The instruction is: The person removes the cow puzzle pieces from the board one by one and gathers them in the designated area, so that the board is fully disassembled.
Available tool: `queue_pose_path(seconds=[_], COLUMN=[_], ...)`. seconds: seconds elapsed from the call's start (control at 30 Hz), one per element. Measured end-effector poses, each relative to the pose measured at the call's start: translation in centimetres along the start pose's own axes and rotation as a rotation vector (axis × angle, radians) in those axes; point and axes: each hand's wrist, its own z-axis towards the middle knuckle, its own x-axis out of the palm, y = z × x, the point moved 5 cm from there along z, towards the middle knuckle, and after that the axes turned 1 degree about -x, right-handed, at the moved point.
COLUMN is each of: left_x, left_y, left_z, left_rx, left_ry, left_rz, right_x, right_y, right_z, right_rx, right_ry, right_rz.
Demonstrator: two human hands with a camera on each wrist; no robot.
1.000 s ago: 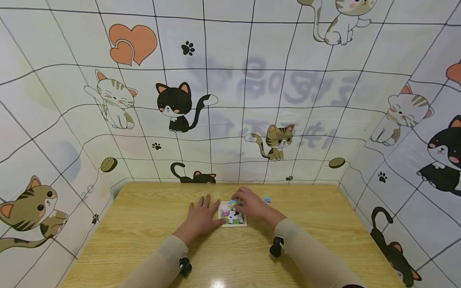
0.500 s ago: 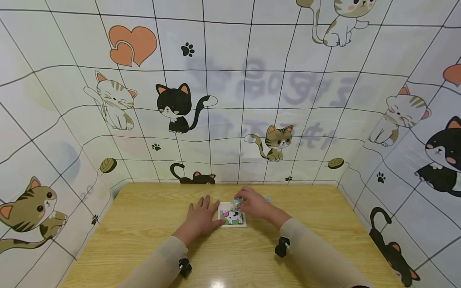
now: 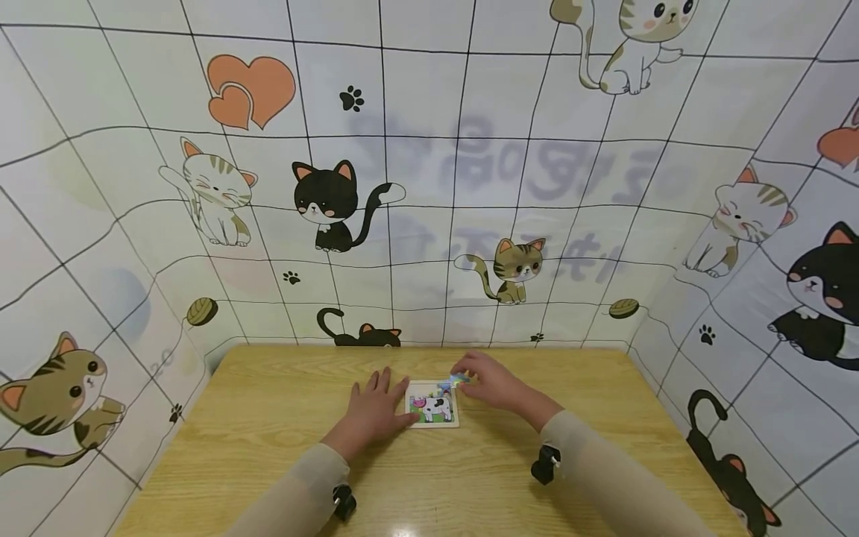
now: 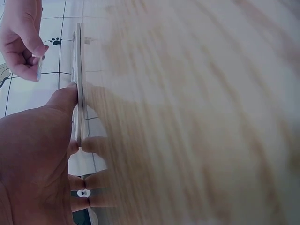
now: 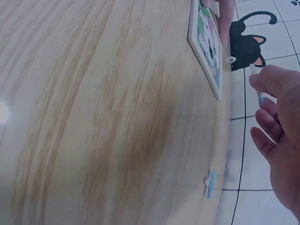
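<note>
A small white-framed jigsaw puzzle (image 3: 432, 426) with a black-and-white cow picture lies flat on the table. My left hand (image 3: 373, 408) rests at its left side with fingers spread, the thumb on the frame's lower left and the index finger by its upper left corner. At the top right corner, my right hand (image 3: 495, 384) pinches a small bluish puzzle piece (image 3: 459, 379) between thumb and fingers. The right wrist view shows that piece (image 5: 258, 89) edge-on, raised above the table. Inside the frame, the upper left area looks pale, without picture.
Another loose puzzle piece (image 5: 209, 185) lies on the wooden table (image 3: 268, 418), right of the puzzle; my right hand hides it in the head view. A cat-print cloth (image 3: 429, 186) hangs behind the table and at both sides.
My right hand has moved right with the pinched piece, from over the puzzle to its top right corner, uncovering a blue part there. My left hand stays in place.
</note>
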Motion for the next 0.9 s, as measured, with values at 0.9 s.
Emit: queue_pose_path(seconds=[0.9], left_x=[0.9], left_y=[0.4], left_z=[0.5], left_rx=[0.009], left_ry=[-0.003], left_rz=[-0.002], right_x=[-4.6], right_y=[-2.9], right_z=[-3.2], right_rx=[0.071], right_ry=[0.009], right_rz=[0.013])
